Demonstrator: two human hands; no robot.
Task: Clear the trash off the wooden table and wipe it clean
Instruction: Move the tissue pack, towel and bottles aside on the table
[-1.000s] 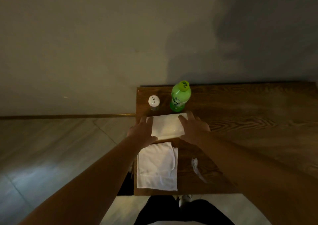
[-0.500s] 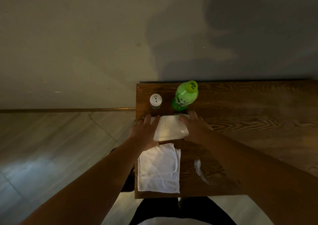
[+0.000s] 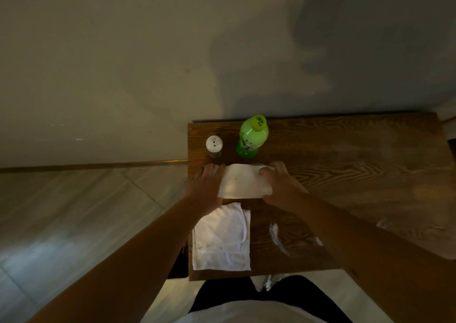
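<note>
A white rectangular dish (image 3: 243, 182) rests on the wooden table (image 3: 345, 164), near its left end. My left hand (image 3: 206, 187) grips the dish's left edge and my right hand (image 3: 281, 187) grips its right edge. A folded white cloth (image 3: 222, 238) lies on the table just in front of the dish, by the near edge. A crumpled clear wrapper (image 3: 277, 236) lies to the right of the cloth, partly hidden by my right forearm.
Behind the dish stand a green plastic bottle (image 3: 251, 137) and a white-capped shaker (image 3: 214, 146), close to the grey wall (image 3: 148, 63). Pale floor (image 3: 74, 211) lies to the left of the table. My legs are at the table's near edge.
Both hands have stayed on the dish's two sides. The view has shifted a little; the dish, cloth and wrapper keep their places on the table.
</note>
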